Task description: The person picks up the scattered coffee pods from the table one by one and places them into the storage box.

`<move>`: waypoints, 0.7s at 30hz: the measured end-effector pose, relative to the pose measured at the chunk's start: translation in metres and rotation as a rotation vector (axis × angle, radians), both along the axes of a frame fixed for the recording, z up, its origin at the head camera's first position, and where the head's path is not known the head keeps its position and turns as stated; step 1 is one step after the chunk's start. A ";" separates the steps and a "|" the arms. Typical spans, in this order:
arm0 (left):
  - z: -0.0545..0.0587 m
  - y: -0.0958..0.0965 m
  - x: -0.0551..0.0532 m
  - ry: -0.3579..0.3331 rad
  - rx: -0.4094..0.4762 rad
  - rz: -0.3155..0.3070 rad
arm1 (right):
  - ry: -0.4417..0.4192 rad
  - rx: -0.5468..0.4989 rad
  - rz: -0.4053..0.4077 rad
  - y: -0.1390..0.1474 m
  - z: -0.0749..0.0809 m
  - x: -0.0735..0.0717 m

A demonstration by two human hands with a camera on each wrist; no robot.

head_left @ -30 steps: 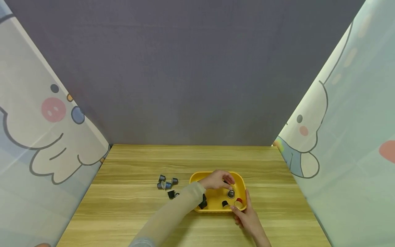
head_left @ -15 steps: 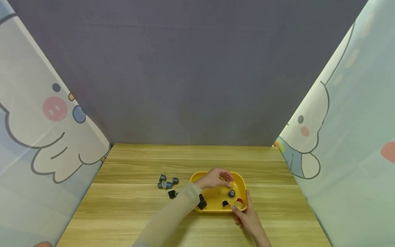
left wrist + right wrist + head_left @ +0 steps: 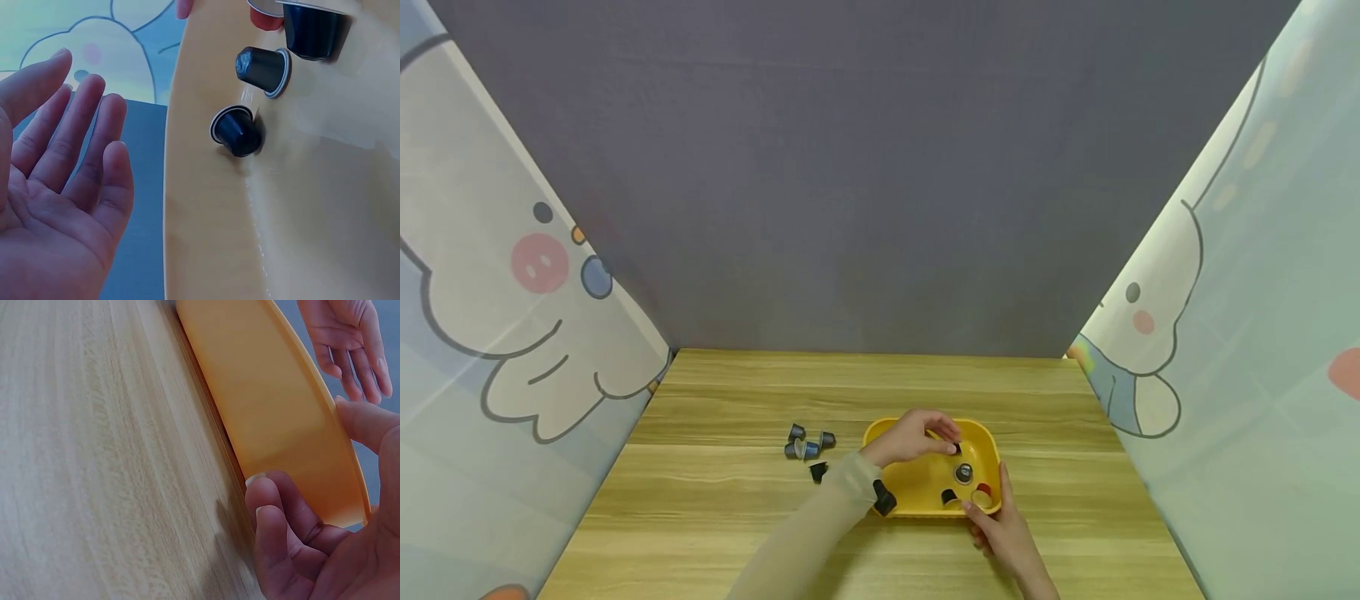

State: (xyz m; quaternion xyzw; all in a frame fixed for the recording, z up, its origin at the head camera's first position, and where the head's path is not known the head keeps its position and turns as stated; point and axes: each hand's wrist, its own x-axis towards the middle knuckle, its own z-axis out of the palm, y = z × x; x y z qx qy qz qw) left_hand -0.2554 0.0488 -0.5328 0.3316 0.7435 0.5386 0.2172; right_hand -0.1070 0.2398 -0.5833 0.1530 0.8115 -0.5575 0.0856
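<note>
My left hand (image 3: pixel 916 435) hovers over the yellow tray (image 3: pixel 913 512), its fingers loosely bent and apart. The left wrist view has its palm (image 3: pixel 62 219) bare, with nothing held. A black coffee capsule (image 3: pixel 237 131) lies tilted on the tray floor, close to the fingertips in the head view. Beside it are a dark capsule with a silvery end (image 3: pixel 261 67), a larger-looking black one (image 3: pixel 312 31) and a red one (image 3: pixel 267 17). My right hand (image 3: pixel 1006 533) grips the tray's near right corner, thumb at the rim and curled fingers against the outer wall (image 3: pixel 269 394).
Several dark and blue coffee capsules (image 3: pixel 808 451) lie loose on the wooden table (image 3: pixel 715 508), left of the tray. A black capsule (image 3: pixel 818 472) sits nearer, partly behind my left sleeve (image 3: pixel 820 525). A grey panel (image 3: pixel 880 183) stands behind the table, with printed curtains (image 3: pixel 1262 333) at the sides.
My left hand has drawn slightly left and back over the tray. A black capsule now shows just past its fingertips. The right hand keeps its grip on the tray.
</note>
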 end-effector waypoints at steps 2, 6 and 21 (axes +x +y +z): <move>0.001 -0.002 0.002 -0.003 0.008 0.002 | -0.006 -0.002 -0.005 0.000 0.000 0.000; 0.001 -0.007 0.004 0.012 0.031 0.011 | -0.010 -0.002 -0.003 0.000 0.000 0.000; -0.001 -0.024 0.015 0.033 0.069 0.113 | -0.025 0.009 -0.010 0.000 -0.001 0.000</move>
